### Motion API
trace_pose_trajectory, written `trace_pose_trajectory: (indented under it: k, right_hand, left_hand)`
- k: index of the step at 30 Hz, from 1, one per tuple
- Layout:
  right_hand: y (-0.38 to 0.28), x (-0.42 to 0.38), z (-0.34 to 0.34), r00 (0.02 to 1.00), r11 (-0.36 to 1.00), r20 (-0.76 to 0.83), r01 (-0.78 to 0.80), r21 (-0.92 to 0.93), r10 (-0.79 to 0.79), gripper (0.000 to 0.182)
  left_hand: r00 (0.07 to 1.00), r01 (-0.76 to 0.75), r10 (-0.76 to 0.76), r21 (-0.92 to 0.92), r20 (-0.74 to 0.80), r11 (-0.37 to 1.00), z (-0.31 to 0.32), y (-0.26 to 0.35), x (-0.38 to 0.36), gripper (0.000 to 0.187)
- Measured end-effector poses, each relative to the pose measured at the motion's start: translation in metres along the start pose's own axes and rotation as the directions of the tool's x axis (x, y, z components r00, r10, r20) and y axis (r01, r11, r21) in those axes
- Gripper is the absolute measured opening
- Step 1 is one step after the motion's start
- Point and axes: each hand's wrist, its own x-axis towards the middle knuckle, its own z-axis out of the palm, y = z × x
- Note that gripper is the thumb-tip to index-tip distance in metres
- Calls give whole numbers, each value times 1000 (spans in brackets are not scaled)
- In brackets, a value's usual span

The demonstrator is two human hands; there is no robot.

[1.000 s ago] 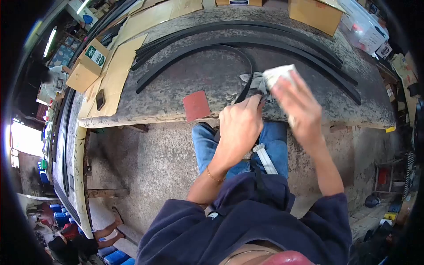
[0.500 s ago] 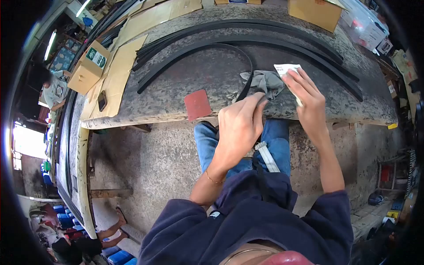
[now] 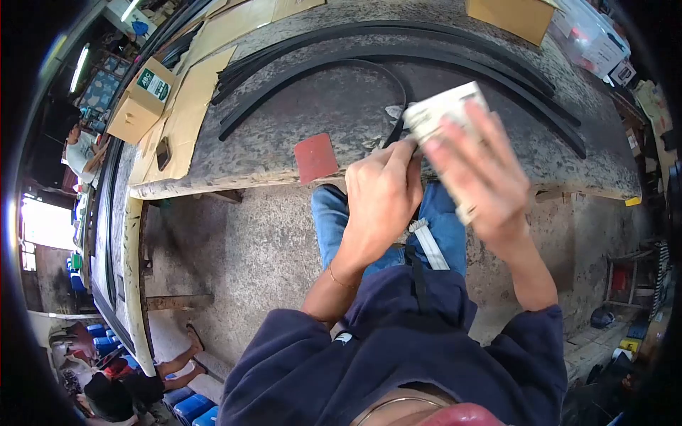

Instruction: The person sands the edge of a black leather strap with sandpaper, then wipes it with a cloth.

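My left hand (image 3: 383,192) is closed on the end of a thin black strap (image 3: 402,92) at the table's near edge. From there the strap loops up and away to the left, over the table. My right hand (image 3: 495,188), smeared by motion, grips a whitish folded sheet (image 3: 442,112) with its fingers laid flat along it. The sheet's lower left edge comes right up to my left fingertips. Behind the sheet lies a grey cloth (image 3: 394,111), mostly hidden. Left of my left hand, a dull red square pad (image 3: 316,157) rests near the table edge.
Long black strips (image 3: 298,77) arc across the dark worn table (image 3: 263,153). On the left are flat cardboard (image 3: 192,128), a phone (image 3: 163,153) and a box (image 3: 142,99). A carton (image 3: 511,20) and a clear plastic bin (image 3: 586,42) stand at the back right. Other people sit on the left.
My right hand has swung left and toward me with the sheet, from beside the cloth to my left fingertips, covering most of the cloth. My left hand keeps its hold on the strap.
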Motion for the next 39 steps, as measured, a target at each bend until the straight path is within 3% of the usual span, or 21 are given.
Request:
trace_pose_trajectory:
  k: [2,4,6,8,10,12,13,14,16,17,20,22,23,24,26,28,30,31,34,35,39]
  right_hand:
    - [5,1,8,999,1000,43,29,7,-29,36]
    - [46,2,28,985,982,-8,-172,-73,172,32]
    - [46,7,24,982,986,-100,-163,-25,160,33]
    - [6,8,9,996,995,0,93,33,-94,35]
    - [30,6,30,999,999,-15,36,-15,-36,33]
    - [59,4,38,984,987,-72,-160,21,161,33]
    - [44,10,23,984,989,-108,-136,59,142,33]
    - [28,10,18,996,1000,-84,2,-23,-4,32]
    - [2,6,13,994,995,78,71,64,-76,30]
    - [19,-1,29,997,996,25,67,53,-68,30]
    - [46,4,31,979,976,-53,-191,104,198,32]
    - [14,6,14,999,999,-25,44,27,-44,33]
    - [1,6,11,997,995,29,63,80,-65,35]
    - [9,4,17,998,995,30,56,80,-59,35]
    - [40,4,33,987,983,44,-160,92,157,35]
    - [32,4,25,991,988,-13,-131,76,133,35]
    - [3,0,14,990,989,-5,143,39,-143,36]
    - [16,-1,24,992,993,-35,121,-6,-121,36]
    - [50,7,23,989,991,-70,-131,-33,128,36]
    - [49,5,21,977,991,-173,-128,-29,121,36]
    - [27,3,11,969,990,-203,-136,32,140,37]
  left_hand:
    - [999,10,-11,12,50,1000,1,0,-2,15]
    - [996,-7,4,-37,-95,999,8,2,1,9]
    - [991,-45,38,-58,-126,997,6,4,6,8]
    - [998,59,-60,44,15,997,6,0,0,9]
    - [999,29,-29,12,-42,999,13,0,5,5]
    - [994,62,-68,-64,-88,996,12,5,3,4]
    - [994,52,-57,-58,-94,997,10,2,5,4]
    - [998,56,-56,-5,-40,998,10,-1,5,4]
    - [999,30,-31,51,23,998,10,-5,-2,8]
    - [999,36,-35,16,-7,999,15,-6,2,8]
    - [996,79,-80,-14,-33,997,13,2,1,8]
    - [997,78,-78,47,-6,996,8,4,-1,10]
    - [997,60,-62,67,34,996,6,0,-3,13]
    - [997,60,-62,66,40,996,9,-2,-3,13]
    - [996,60,-62,-38,-58,998,18,-1,1,13]
    - [997,24,-25,-21,-72,1000,16,4,0,10]
    - [999,21,-21,19,30,1000,9,0,-1,8]
    - [998,42,-47,113,39,993,7,5,3,8]
    - [996,79,-80,-27,-40,997,11,11,5,7]
    - [997,70,-71,-21,-42,997,10,9,8,7]
    - [995,-1,-11,-112,-102,994,11,11,4,9]
